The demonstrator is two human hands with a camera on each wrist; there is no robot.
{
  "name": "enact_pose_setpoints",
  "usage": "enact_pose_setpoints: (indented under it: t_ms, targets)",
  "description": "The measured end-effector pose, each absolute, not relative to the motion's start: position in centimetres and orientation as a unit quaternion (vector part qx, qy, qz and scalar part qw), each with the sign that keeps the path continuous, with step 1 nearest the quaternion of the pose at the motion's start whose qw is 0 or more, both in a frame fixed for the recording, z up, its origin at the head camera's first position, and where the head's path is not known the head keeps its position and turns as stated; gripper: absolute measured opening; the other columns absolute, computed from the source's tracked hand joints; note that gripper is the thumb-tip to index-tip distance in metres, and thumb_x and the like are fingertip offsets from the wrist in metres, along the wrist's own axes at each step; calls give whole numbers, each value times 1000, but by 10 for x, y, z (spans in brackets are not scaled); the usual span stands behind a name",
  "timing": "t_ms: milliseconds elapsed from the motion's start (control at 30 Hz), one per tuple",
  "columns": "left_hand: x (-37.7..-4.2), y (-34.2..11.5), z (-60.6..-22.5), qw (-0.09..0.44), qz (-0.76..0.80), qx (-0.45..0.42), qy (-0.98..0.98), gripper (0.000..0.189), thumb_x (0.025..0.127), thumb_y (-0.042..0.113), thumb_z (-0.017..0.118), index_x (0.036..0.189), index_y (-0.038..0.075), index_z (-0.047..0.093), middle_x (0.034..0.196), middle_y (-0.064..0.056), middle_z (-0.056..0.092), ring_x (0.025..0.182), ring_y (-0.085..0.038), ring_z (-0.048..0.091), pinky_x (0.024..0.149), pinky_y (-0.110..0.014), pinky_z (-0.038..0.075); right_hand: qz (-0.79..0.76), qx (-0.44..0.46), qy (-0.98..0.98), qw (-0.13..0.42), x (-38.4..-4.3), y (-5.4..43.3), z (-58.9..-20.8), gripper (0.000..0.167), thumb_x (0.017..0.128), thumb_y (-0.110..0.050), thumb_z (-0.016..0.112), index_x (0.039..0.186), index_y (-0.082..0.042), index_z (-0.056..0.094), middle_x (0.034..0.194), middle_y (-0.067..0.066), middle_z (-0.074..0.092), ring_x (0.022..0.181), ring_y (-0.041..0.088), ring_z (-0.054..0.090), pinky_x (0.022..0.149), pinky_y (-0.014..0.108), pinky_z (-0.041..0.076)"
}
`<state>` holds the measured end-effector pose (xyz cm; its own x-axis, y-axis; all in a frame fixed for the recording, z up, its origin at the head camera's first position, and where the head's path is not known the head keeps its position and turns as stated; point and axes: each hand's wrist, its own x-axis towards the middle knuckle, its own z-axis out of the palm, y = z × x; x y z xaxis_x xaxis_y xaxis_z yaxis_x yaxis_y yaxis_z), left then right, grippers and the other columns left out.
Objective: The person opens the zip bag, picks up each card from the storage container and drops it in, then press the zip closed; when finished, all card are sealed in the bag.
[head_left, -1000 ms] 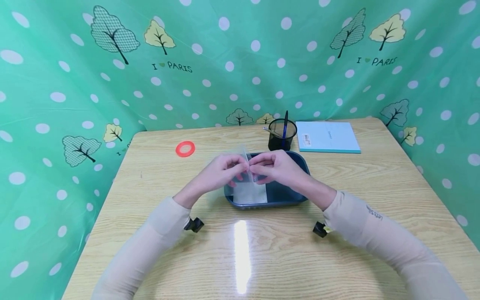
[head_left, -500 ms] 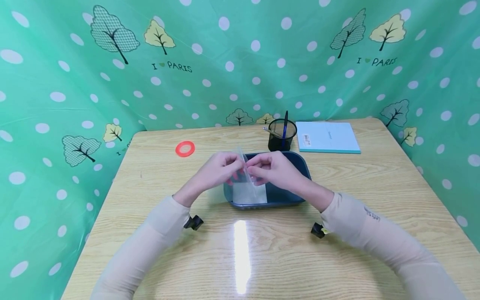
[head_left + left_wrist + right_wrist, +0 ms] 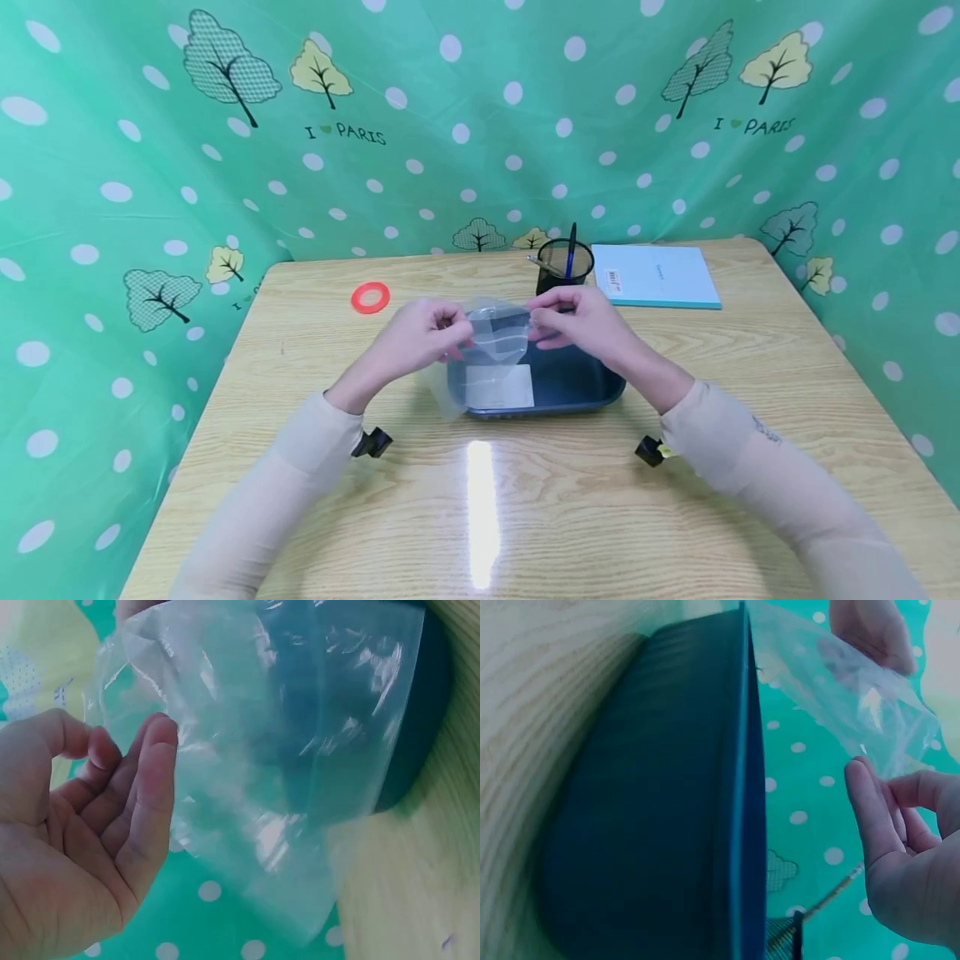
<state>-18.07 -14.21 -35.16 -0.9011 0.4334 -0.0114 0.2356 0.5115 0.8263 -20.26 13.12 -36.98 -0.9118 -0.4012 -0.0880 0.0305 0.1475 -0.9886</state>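
In the head view a clear plastic bag (image 3: 497, 335) is stretched between both hands above a dark blue tray (image 3: 573, 379). My left hand (image 3: 423, 337) pinches its left edge. My right hand (image 3: 581, 321) pinches the opposite edge between thumb and fingers. The left wrist view shows the bag (image 3: 255, 750) hanging wide and creased beside the fingers of the left hand (image 3: 97, 817). From the right wrist view, a bag corner sits at the fingertips of the right hand (image 3: 907, 840). A white paper square (image 3: 499, 387) lies in the left part of the tray, partly behind the bag.
A red ring-shaped roll (image 3: 371, 297) lies at the back left of the wooden table (image 3: 337, 517). Behind the tray stands a black mesh cup (image 3: 551, 279) with pens, and right of it a light blue notebook (image 3: 656, 275). A green curtain (image 3: 420, 108) borders the table.
The hands, close together before, have moved apart, left hand to the left and right hand to the right. The bag, edge-on earlier, is spread out between them.
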Motion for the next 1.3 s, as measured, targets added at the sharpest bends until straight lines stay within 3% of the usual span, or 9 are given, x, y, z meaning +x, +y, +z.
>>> enact_pose_setpoints:
  t_ms: [200, 433, 533, 600, 667, 767, 900, 1033, 1300]
  targets:
    - [-183, -150, -347, 94, 419, 211, 878, 20, 90, 20, 58, 78, 7, 69, 70, -7, 68, 63, -27, 66, 56, -36, 53, -608, -146, 763, 167, -202, 137, -364, 22, 98, -9, 66, 115, 5, 70, 96, 21, 72, 92, 40, 71, 77, 45, 59]
    - [-186, -151, -348, 80, 459, 202, 861, 21, 96, 17, 58, 88, 5, 73, 83, -7, 72, 71, -26, 66, 63, -35, 56, -625, -146, 747, 174, -200, 128, -362, 26, 98, -8, 66, 120, 5, 66, 99, 22, 70, 89, 35, 73, 77, 47, 59]
    - [-186, -148, -349, 55, 455, 227, 860, 21, 99, 25, 62, 93, 8, 74, 87, -5, 71, 75, -21, 63, 65, -34, 53, -637, -154, 737, 166, -200, 124, -362, 28, 98, -8, 67, 123, 1, 61, 99, 24, 69, 85, 33, 74, 75, 47, 60]
    - [-185, -145, -351, 30, 452, 249, 856, 23, 97, 32, 68, 104, 10, 72, 98, -4, 70, 87, -18, 61, 73, -36, 52, -645, -158, 730, 161, -199, 121, -361, 28, 97, -8, 67, 123, -1, 59, 99, 26, 68, 83, 33, 74, 73, 48, 60]
    - [-185, -143, -353, -5, 440, 274, 855, 44, 90, 39, 77, 120, 10, 66, 115, -4, 66, 105, -18, 58, 87, -41, 51, -648, -160, 727, 160, -199, 119, -359, 25, 98, -9, 67, 120, -1, 60, 102, 27, 67, 83, 32, 74, 73, 47, 60]
    - [-184, -141, -360, -48, 398, 295, 867, 96, 72, 53, 89, 147, 12, 46, 145, -6, 48, 132, -22, 43, 105, -49, 40, -648, -162, 726, 165, -198, 117, -358, 26, 99, -11, 67, 119, 3, 62, 112, 28, 65, 85, 30, 74, 74, 45, 60]
    - [-182, -137, -365, -47, 325, 304, 894, 140, 56, 67, 91, 162, 14, 16, 163, -10, 24, 148, -26, 22, 115, -58, 24, -645, -163, 725, 178, -198, 115, -357, 32, 100, -13, 66, 124, 8, 62, 119, 25, 64, 87, 28, 74, 75, 43, 60]
    - [-185, -132, -373, -32, 293, 297, 908, 151, 53, 75, 86, 163, 16, 2, 166, -11, 17, 152, -30, 15, 116, -62, 18, -655, -162, 712, 195, -197, 113, -359, 33, 101, -11, 64, 127, 9, 61, 119, 23, 65, 87, 26, 74, 77, 43, 59]
    - [-186, -126, -391, -22, 265, 269, 926, 149, 55, 89, 72, 163, 23, -8, 150, -13, 33, 132, -29, 34, 105, -56, 33, -663, -154, 698, 221, -199, 108, -361, 36, 101, -9, 63, 131, 10, 60, 122, 20, 68, 90, 27, 74, 78, 43, 59]
